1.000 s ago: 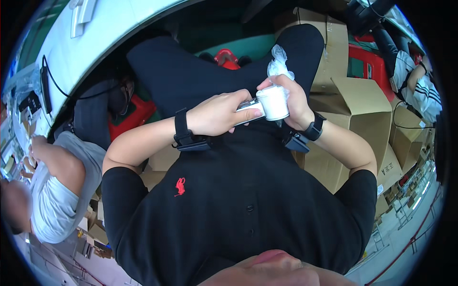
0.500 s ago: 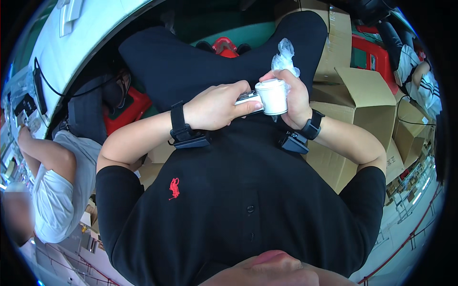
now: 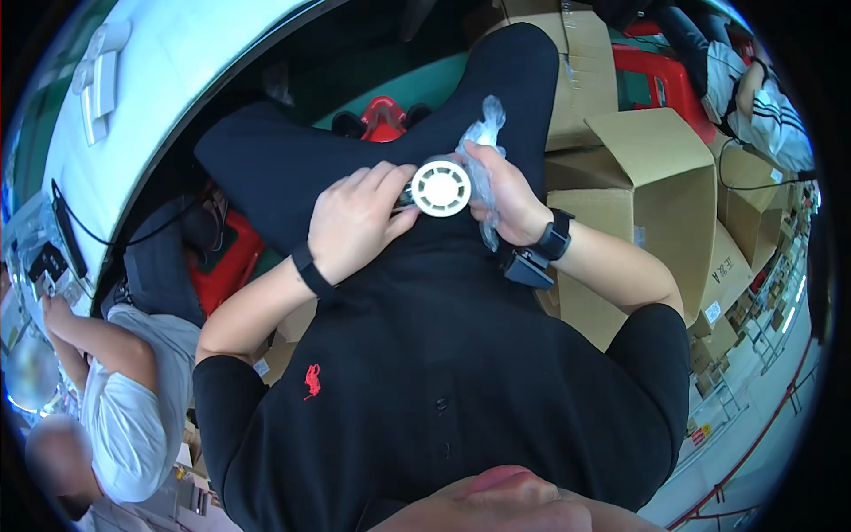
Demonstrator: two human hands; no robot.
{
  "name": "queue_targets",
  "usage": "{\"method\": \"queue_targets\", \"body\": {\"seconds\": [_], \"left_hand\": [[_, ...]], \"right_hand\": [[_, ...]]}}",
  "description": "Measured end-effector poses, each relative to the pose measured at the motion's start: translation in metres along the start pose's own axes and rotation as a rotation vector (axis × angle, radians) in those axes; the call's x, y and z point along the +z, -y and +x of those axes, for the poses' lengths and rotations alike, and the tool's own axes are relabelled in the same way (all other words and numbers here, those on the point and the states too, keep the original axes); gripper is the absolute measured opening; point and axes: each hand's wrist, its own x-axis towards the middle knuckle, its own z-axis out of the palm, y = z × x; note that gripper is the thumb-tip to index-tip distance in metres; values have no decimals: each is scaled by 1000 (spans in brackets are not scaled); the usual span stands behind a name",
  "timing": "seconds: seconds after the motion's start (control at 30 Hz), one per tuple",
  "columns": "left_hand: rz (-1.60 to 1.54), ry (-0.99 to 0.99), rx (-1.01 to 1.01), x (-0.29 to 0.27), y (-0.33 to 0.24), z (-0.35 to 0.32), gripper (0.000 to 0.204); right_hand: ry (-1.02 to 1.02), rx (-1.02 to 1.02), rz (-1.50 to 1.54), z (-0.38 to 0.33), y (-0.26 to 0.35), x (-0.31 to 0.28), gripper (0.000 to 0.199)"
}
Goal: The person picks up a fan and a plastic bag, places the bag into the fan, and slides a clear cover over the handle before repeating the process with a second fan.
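Note:
A white track light (image 3: 441,188), so called by its shape, is held over my lap with its round, slotted end facing up. My left hand (image 3: 356,208) is closed around the narrower part at the light's left side, which the fingers mostly cover. A crumpled clear plastic bag (image 3: 483,133) lies against the light's right side. My right hand (image 3: 510,195) is closed on this bag, and its fingertips are close to the cylinder. Whether they also press on the light is hard to see. Part of the bag sticks up above the right hand and part hangs below it.
A white table (image 3: 177,53) curves along the left, bearing another white light (image 3: 102,80) and a black cable (image 3: 133,239). Open cardboard boxes (image 3: 612,213) stand at my right. A person in a white shirt (image 3: 146,399) works at the left; another person (image 3: 762,124) is at the far right.
The light has turned from side-on to end-up and moved left with both hands. The bag now lies between the right hand and the light and hangs lower. The whole view has shifted slightly.

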Motion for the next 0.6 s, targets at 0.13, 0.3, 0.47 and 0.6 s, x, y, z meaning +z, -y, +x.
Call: {"method": "queue_targets", "body": {"seconds": [0.13,0.3,0.47,0.6], "left_hand": [[8,-175,42,13,-10,3,40],[-630,376,-234,-13,13,7,46],[-181,313,-138,-15,-4,-8,47],[36,176,-97,-11,-16,-9,45]], "right_hand": [[318,312,246,0,3,-15,38],[204,57,-33,-8,11,11,42],[100,75,-272,-9,27,32,41],[80,49,-257,-3,21,34,39]]}}
